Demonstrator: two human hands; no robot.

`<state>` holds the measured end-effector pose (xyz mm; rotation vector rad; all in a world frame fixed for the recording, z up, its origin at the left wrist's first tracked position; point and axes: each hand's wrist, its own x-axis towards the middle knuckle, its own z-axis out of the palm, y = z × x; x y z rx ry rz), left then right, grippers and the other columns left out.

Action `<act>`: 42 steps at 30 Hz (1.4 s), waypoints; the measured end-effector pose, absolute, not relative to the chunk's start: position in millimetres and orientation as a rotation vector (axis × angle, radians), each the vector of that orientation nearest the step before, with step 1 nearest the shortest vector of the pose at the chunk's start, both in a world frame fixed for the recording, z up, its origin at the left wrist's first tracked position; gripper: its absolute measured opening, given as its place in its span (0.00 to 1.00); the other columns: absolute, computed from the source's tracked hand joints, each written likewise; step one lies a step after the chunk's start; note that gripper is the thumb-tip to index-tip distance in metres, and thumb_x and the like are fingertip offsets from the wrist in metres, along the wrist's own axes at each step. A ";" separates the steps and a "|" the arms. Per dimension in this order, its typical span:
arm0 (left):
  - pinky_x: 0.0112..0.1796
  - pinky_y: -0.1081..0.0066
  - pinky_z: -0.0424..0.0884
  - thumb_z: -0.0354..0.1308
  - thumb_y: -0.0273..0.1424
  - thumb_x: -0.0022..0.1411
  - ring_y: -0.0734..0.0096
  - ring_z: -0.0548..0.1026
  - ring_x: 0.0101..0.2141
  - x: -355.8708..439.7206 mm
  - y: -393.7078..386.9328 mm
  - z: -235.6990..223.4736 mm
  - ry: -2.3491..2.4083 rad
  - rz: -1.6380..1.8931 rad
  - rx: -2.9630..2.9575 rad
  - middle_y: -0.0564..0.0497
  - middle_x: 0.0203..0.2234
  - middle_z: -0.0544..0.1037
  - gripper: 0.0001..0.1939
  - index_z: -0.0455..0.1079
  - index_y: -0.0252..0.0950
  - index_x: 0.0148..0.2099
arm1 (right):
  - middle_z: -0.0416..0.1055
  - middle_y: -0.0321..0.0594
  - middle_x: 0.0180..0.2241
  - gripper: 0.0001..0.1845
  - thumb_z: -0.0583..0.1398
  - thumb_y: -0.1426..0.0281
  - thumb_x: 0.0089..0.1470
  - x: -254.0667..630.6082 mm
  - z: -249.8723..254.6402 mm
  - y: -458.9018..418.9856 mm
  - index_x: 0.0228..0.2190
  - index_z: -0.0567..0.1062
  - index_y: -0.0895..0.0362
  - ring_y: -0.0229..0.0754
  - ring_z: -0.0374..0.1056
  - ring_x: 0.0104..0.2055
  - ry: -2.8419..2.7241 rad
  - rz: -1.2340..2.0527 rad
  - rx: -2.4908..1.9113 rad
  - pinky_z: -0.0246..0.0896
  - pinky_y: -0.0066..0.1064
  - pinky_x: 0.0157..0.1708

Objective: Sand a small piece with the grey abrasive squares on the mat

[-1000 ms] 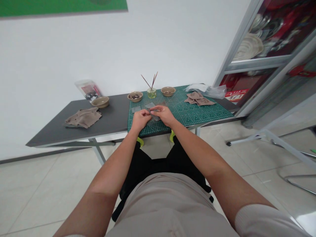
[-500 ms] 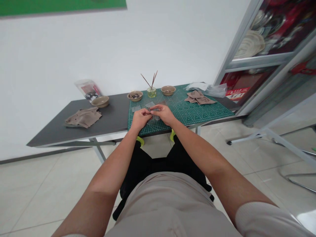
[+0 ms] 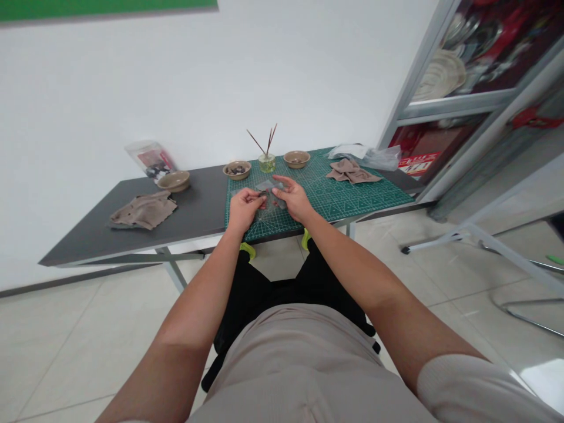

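Two hands (image 3: 268,201), green mat (image 3: 352,200), three bowls (image 3: 177,183)

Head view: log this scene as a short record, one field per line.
Left hand: left hand above the mat, fingers bunched; contents too small to tell
Right hand: right hand at a small grey see-through piece; grip unclear
Work surface: green gridded cutting mat on a dark grey table
Bowls: three, tan and round; left, middle with dark and pale bits, right
Jar: clear glass with thin brown sticks, between the middle and right bowls
Cloths: two, brownish; left, right
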<state>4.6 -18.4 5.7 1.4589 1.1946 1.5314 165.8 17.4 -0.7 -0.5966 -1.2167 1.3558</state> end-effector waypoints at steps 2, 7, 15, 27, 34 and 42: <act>0.30 0.69 0.73 0.68 0.36 0.48 0.72 0.74 0.22 5.4 -18.5 6.4 1.175 1.514 1.492 0.58 0.19 0.74 0.14 0.67 0.38 0.33 | 0.76 0.35 0.33 0.33 0.74 0.54 0.35 164.6 -2.2 19.4 0.42 0.72 0.52 0.38 0.71 0.31 -1.195 1.362 -0.610 0.70 0.31 0.30; 0.31 0.71 0.71 0.68 0.33 0.48 0.73 0.75 0.25 6.5 -20.8 10.0 1.175 1.466 1.585 0.56 0.21 0.75 0.13 0.72 0.36 0.36 | 0.73 0.33 0.28 0.27 0.74 0.53 0.35 163.6 -2.0 19.4 0.30 0.70 0.55 0.35 0.67 0.26 -1.246 1.358 -0.627 0.68 0.29 0.29; 0.37 0.66 0.76 0.70 0.34 0.46 0.70 0.78 0.28 6.6 -18.8 8.1 1.088 1.510 1.429 0.55 0.24 0.76 0.19 0.72 0.35 0.41 | 0.73 0.32 0.32 0.27 0.71 0.54 0.41 168.1 -0.6 21.1 0.34 0.65 0.51 0.36 0.71 0.28 -1.167 1.442 -0.622 0.68 0.28 0.27; 0.37 0.68 0.74 0.68 0.32 0.46 0.72 0.75 0.27 2.9 -14.0 5.8 1.140 1.544 1.443 0.55 0.23 0.76 0.14 0.74 0.35 0.37 | 0.73 0.32 0.27 0.23 0.68 0.51 0.48 171.1 -0.9 24.8 0.32 0.65 0.52 0.34 0.65 0.22 -1.242 1.505 -0.621 0.60 0.25 0.22; 0.36 0.67 0.75 0.69 0.34 0.47 0.71 0.76 0.27 4.0 -14.8 6.2 1.149 1.515 1.423 0.53 0.25 0.77 0.16 0.74 0.35 0.39 | 0.72 0.32 0.27 0.25 0.69 0.50 0.46 170.7 -2.3 23.6 0.34 0.66 0.52 0.34 0.66 0.24 -1.289 1.483 -0.591 0.60 0.25 0.23; 0.35 0.70 0.73 0.68 0.32 0.47 0.72 0.77 0.28 2.1 -13.4 4.1 1.163 1.564 1.469 0.55 0.24 0.77 0.12 0.71 0.36 0.34 | 0.73 0.31 0.32 0.27 0.73 0.54 0.40 170.5 -2.6 20.9 0.35 0.67 0.53 0.35 0.71 0.28 -1.230 1.478 -0.526 0.67 0.25 0.25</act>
